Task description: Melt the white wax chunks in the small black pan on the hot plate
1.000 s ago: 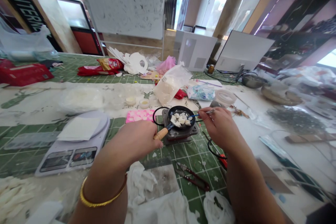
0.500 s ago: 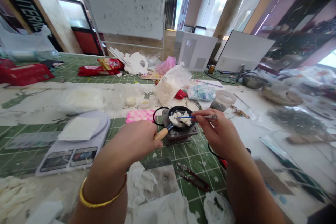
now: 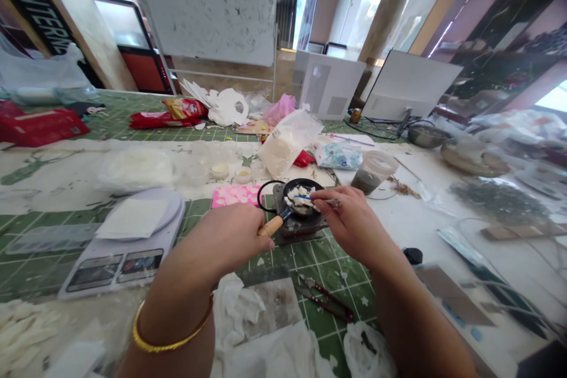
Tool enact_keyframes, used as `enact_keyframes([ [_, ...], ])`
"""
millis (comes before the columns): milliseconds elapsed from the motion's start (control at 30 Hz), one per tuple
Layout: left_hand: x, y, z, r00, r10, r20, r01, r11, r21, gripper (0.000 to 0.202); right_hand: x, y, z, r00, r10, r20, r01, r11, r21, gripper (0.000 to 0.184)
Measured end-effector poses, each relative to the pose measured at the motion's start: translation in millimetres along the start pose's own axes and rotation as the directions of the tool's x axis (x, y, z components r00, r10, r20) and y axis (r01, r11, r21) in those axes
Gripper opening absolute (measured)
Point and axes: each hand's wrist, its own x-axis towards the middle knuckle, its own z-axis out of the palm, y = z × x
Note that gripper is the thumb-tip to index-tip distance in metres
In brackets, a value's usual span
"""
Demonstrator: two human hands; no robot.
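My left hand (image 3: 237, 230) is closed round the wooden handle of a small black frying pan (image 3: 305, 217). The pan rests on a small dark hot plate (image 3: 301, 233). White chunks (image 3: 295, 196) lie in the pan. Pinched in the fingers of my right hand (image 3: 349, 215) is a thin blue stick (image 3: 303, 197), its tip among the chunks; its kind is hard to make out. A pink mould (image 3: 237, 196) lies just left of the hot plate.
A white kitchen scale (image 3: 128, 248) bearing paper stands at left. Thread snips (image 3: 325, 301) and crumpled white tissue (image 3: 239, 307) lie in front. Behind the pan are a bag of white material (image 3: 287, 144) and a plastic tub (image 3: 374, 171). A cable loops beside the hot plate.
My right hand has moved left over the pan, bringing the blue stick further across the white chunks. My left hand keeps its hold on the handle.
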Motion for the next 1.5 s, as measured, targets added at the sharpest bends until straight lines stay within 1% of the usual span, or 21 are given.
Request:
enact_keyframes([
  [133,0,0,0.2,1.000,0.005,-0.001,-0.005,1.000,0.007,0.032,-1,1,-1,0.998,0.011,-0.057,-0.009,1.000,0.023,0.027],
  [233,0,0,0.9,1.000,0.001,-0.010,-0.001,1.000,0.003,0.033,-1,0,-1,1.000,-0.020,-0.015,0.021,0.997,0.070,0.027],
  [300,0,0,1.4,1.000,0.005,-0.011,-0.005,1.000,-0.004,0.034,-2,0,-1,0.999,-0.030,0.019,0.029,0.997,0.069,0.027],
  [367,1,-1,1.8,1.000,0.010,-0.010,-0.010,1.000,-0.004,0.033,-2,0,-1,1.000,-0.013,0.008,0.012,0.999,0.049,0.027],
  [467,1,-1,2.0,1.000,0.010,-0.009,-0.010,1.000,0.006,0.031,-2,-1,-3,0.999,0.009,-0.038,-0.007,0.999,0.053,0.027],
  [567,0,0,1.0,1.000,-0.001,-0.006,0.001,1.000,0.000,0.032,-2,-1,-3,1.000,-0.019,-0.001,0.019,0.998,0.054,0.027],
  [633,-1,0,0.2,1.000,-0.006,-0.002,0.006,1.000,-0.004,0.032,-2,1,-4,1.000,-0.007,0.023,0.006,1.000,0.024,0.027],
  [667,-1,0,-0.1,1.000,-0.005,-0.002,0.005,1.000,-0.003,0.032,-1,2,-5,1.000,0.011,0.013,-0.011,1.000,0.007,0.027],
  [733,-1,0,-0.2,1.000,0.001,-0.005,-0.001,1.000,0.000,0.032,-1,5,-7,0.998,0.042,-0.048,-0.043,0.999,-0.020,0.027],
  [800,0,0,0.3,1.000,0.005,-0.002,-0.005,1.000,0.002,0.033,-1,7,-9,0.994,0.049,-0.093,-0.053,0.998,-0.043,0.028],
  [833,0,0,0.5,1.000,0.002,-0.001,-0.002,1.000,0.003,0.033,-1,7,-9,0.995,0.047,-0.088,-0.051,0.997,-0.051,0.028],
  [933,1,0,0.9,1.000,-0.004,0.000,0.004,1.000,0.007,0.033,0,7,-9,0.999,0.035,0.002,-0.035,0.998,-0.049,0.028],
  [967,1,0,0.8,1.000,-0.006,0.003,0.006,1.000,0.006,0.033,0,6,-9,0.999,0.032,0.011,-0.032,0.998,-0.046,0.028],
  [1100,1,0,0.8,1.000,-0.014,0.017,0.014,1.000,0.005,0.032,-2,5,-9,0.997,0.038,-0.074,-0.041,0.998,-0.045,0.027],
  [1133,1,0,1.0,1.000,-0.013,0.014,0.013,1.000,0.009,0.032,-2,4,-10,0.997,0.036,-0.066,-0.039,0.998,-0.041,0.028],
  [1233,2,-1,1.7,1.000,-0.003,0.001,0.003,1.000,0.012,0.033,-2,4,-9,0.999,0.027,0.022,-0.026,0.999,-0.029,0.028],
  [1267,2,-1,1.7,1.000,-0.003,0.002,0.003,1.000,0.008,0.033,-1,4,-9,0.999,0.025,0.030,-0.024,0.999,-0.027,0.028],
  [1400,1,-1,1.1,1.000,-0.012,0.018,0.012,1.000,-0.002,0.033,1,7,-6,0.997,0.040,-0.073,-0.043,0.998,-0.042,0.027],
  [1433,1,0,0.9,1.000,-0.013,0.018,0.013,1.000,-0.001,0.033,1,8,-5,0.996,0.046,-0.073,-0.050,0.997,-0.050,0.027],
  [1500,1,0,0.7,1.000,-0.013,0.007,0.013,1.000,0.002,0.033,2,9,-4,0.998,0.054,-0.029,-0.056,0.996,-0.066,0.028],
])
